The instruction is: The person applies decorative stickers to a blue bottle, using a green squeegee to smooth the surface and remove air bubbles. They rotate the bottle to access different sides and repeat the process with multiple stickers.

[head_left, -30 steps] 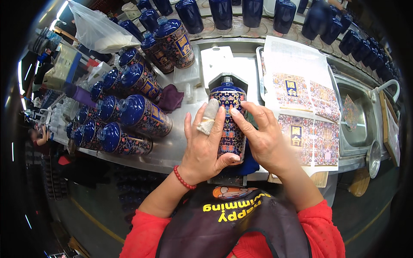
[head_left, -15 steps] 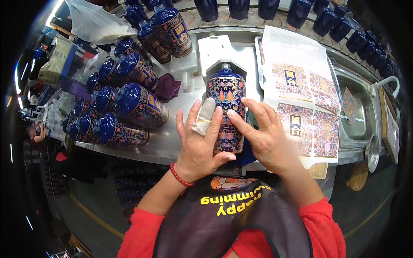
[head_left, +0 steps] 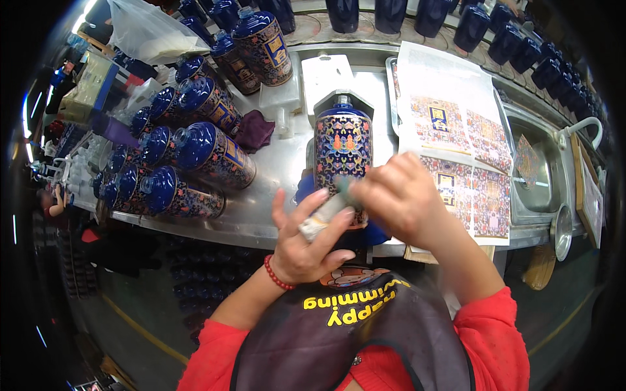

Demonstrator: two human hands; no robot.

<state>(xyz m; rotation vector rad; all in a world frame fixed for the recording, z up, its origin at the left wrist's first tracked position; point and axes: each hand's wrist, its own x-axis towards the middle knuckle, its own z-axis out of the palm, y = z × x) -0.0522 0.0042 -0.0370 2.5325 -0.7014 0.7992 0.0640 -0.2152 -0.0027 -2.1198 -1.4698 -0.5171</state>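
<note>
Fingers of right hand pinching taped left-hand forefinger before decorated blue bottle at worktop front edge; best re-wrapped snugly.

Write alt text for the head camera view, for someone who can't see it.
A person's right hand grips the taped forefinger of their left hand in front of a blue patterned bottle lying on a steel counter. More blue bottles lie to the left, printed pattern sheets to the right.
</note>
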